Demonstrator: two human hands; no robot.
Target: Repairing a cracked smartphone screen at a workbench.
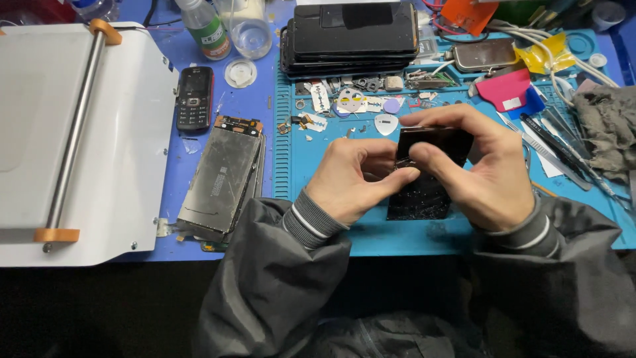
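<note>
Both hands meet over the blue mat near its front edge. The left hand is curled, fingertips pinching the left edge of a black phone panel; the right hand wraps the panel's upper part, thumb pressed on its face (the lower half shows, speckled). Small parts and a white pick crowd the mat just behind. A stripped phone frame lies left, beside the white machine; tweezers lie right.
</note>
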